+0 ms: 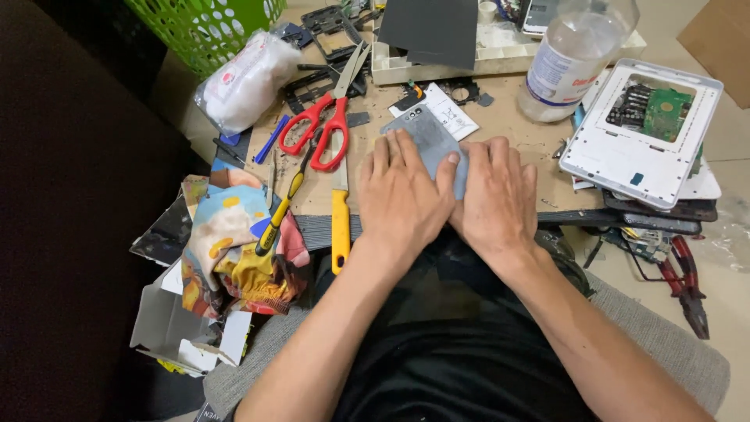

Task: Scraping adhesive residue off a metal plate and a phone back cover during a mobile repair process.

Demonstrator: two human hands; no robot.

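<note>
Your left hand (402, 195) and right hand (496, 195) press flat, fingers spread, on the grey rectangular phone back panel (428, 141) at the table's (516, 129) near edge; next calls for careful prying.

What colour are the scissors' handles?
Red, seen clearly in the head view: scissors.

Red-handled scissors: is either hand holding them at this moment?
No, the red-handled scissors lie untouched on the table while the left hand and right hand both press flat on a grey phone panel.
</note>
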